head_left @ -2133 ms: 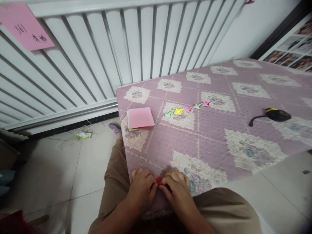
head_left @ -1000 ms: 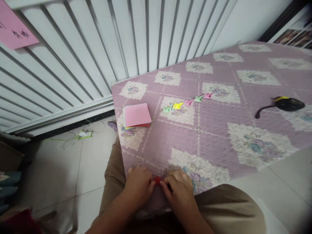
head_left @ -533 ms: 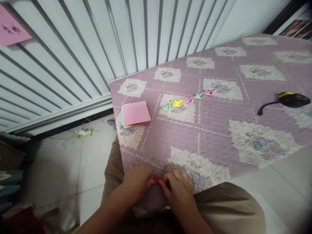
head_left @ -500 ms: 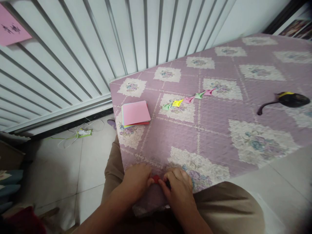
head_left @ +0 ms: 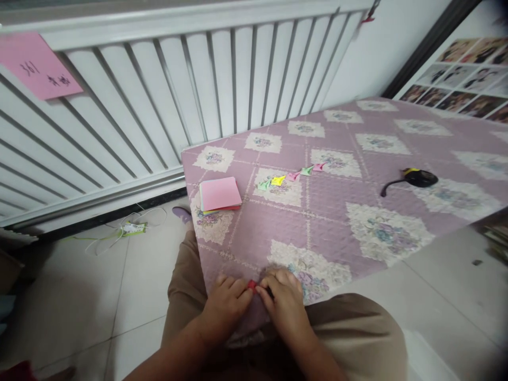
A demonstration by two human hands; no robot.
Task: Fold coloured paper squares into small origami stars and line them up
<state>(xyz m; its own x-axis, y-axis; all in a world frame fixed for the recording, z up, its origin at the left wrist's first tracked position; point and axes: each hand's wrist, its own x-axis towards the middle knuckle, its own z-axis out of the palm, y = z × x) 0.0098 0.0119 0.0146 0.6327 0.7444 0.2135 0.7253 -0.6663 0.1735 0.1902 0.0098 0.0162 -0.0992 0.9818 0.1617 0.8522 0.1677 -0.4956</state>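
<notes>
Between my two hands is a small piece of folded red paper [head_left: 252,285], mostly covered by fingers. My left hand [head_left: 227,301] pinches it from the left, thumb and fingers closed. From the other side my right hand [head_left: 283,293] grips it with thumb and forefinger, the remaining fingers curled. Both hands are low at the near edge of the table, just above the cloth. Farther up lies a row of several small folded paper pieces [head_left: 292,176] in green, yellow and pink. To its left sits a stack of coloured paper sheets [head_left: 221,194], pink on top.
A purple patterned cloth [head_left: 286,219] covers the table. A black object with a curved stem [head_left: 418,179] lies at the right. Behind the table stands a white radiator [head_left: 222,79] with a pink note [head_left: 39,66]. A power strip [head_left: 134,228] with cables is on the floor.
The view has tilted up and to the right, showing more of the radiator top and the photos. My fingers have shifted slightly around the red paper, which both hands still hold.
</notes>
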